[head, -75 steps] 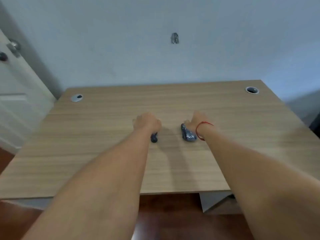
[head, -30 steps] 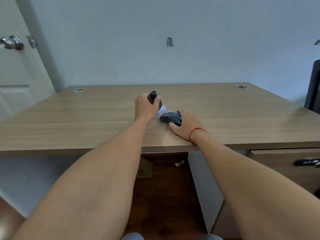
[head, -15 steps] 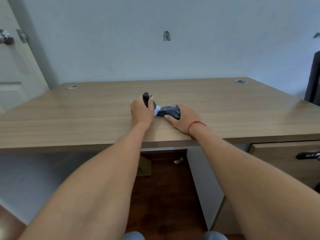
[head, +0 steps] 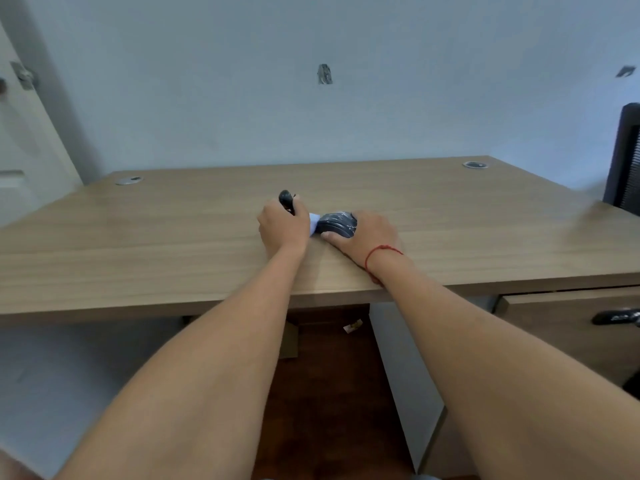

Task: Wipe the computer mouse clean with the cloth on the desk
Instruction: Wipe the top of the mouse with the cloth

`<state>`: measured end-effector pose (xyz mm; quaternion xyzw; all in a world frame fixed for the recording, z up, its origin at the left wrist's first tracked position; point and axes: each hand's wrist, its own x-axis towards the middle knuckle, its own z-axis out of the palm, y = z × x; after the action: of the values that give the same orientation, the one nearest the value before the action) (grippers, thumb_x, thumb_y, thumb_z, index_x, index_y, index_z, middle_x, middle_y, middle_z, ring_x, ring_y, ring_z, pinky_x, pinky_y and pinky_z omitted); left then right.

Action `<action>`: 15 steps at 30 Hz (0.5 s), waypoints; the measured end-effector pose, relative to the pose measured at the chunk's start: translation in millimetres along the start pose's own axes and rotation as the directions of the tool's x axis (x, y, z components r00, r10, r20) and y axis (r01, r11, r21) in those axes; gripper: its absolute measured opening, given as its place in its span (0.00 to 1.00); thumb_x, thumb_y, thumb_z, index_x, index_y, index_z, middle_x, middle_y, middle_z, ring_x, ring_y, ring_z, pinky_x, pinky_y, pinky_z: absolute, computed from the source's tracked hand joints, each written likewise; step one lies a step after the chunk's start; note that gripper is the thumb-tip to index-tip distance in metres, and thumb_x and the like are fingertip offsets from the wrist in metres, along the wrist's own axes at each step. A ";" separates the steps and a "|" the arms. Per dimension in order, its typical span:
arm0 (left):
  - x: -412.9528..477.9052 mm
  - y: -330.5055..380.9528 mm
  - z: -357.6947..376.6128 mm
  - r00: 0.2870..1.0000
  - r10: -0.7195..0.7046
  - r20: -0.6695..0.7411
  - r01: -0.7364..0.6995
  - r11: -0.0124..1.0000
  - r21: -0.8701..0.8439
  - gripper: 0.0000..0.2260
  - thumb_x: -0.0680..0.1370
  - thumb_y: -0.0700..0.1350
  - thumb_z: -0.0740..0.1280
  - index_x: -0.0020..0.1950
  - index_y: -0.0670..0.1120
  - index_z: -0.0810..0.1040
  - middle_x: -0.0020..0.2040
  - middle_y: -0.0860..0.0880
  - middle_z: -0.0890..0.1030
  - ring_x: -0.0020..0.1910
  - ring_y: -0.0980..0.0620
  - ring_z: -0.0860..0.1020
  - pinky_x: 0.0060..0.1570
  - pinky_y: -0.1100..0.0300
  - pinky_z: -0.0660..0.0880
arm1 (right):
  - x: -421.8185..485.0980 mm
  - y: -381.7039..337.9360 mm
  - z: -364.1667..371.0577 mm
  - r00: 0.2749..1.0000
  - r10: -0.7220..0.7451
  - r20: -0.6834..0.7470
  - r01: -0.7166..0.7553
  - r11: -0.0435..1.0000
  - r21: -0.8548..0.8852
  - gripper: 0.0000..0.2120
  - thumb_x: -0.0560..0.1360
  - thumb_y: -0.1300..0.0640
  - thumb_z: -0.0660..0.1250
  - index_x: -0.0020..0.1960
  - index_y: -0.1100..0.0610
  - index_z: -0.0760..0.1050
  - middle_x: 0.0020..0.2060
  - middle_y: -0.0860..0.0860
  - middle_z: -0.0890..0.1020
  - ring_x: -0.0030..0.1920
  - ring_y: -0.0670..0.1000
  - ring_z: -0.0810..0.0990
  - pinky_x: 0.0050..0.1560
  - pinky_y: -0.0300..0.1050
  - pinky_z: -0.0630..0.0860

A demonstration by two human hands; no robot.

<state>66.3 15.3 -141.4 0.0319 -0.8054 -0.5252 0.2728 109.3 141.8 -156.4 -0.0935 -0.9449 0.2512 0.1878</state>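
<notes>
A dark computer mouse point(head: 337, 225) lies on the wooden desk point(head: 173, 244) near its front edge. My right hand point(head: 367, 237) is wrapped around the mouse's right side and holds it down. My left hand point(head: 284, 226) is closed in a fist just left of the mouse. A bit of pale blue cloth point(head: 313, 224) sticks out of the fist and touches the mouse's left end. A dark rounded end point(head: 286, 199) pokes out above the same fist; I cannot tell what it is. The rest of the cloth is hidden in the hand.
Two round cable grommets sit at the desk's back corners, one on the left point(head: 129, 180) and one on the right point(head: 475, 164). A black chair back point(head: 625, 161) stands at the right. A drawer with a dark handle point(head: 614, 317) hangs under the desk's right side.
My left hand has closed in on the mouse, so the cloth now touches its left end. My right hand stays on the mouse. Earlier, both hands drew back from mid-desk towards the front edge.
</notes>
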 end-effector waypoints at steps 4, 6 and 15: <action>1.5 0.3 4.8 0.990 0.133 0.048 -0.125 0.981 -0.150 0.15 0.76 0.51 0.66 0.40 0.39 0.78 0.39 0.41 0.83 0.43 0.40 0.80 0.43 0.55 0.75 | 2.5 0.3 4.5 1.000 0.018 -0.011 -0.019 1.000 -0.023 0.24 0.69 0.35 0.67 0.55 0.51 0.80 0.48 0.52 0.84 0.50 0.56 0.81 0.48 0.47 0.75; 0.9 -0.2 5.1 0.983 0.162 0.088 -0.153 0.983 -0.099 0.14 0.75 0.50 0.67 0.40 0.39 0.78 0.39 0.42 0.84 0.44 0.40 0.81 0.43 0.55 0.75 | 3.6 -0.5 5.7 0.999 0.022 -0.023 -0.023 0.999 -0.044 0.25 0.69 0.34 0.65 0.54 0.51 0.80 0.48 0.52 0.84 0.50 0.56 0.81 0.48 0.47 0.75; -3.7 3.6 4.9 0.953 0.292 0.085 -0.282 0.953 -0.111 0.13 0.77 0.49 0.65 0.42 0.39 0.76 0.39 0.41 0.82 0.41 0.41 0.78 0.43 0.51 0.75 | -0.5 -1.8 1.0 1.000 0.025 -0.016 -0.026 0.999 -0.046 0.19 0.73 0.43 0.64 0.55 0.55 0.78 0.50 0.53 0.83 0.53 0.57 0.80 0.53 0.48 0.73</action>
<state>68.0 22.2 -141.3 -0.1254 -0.7874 -0.5197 0.3068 109.2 139.7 -156.4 -0.1119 -0.9477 0.2309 0.1897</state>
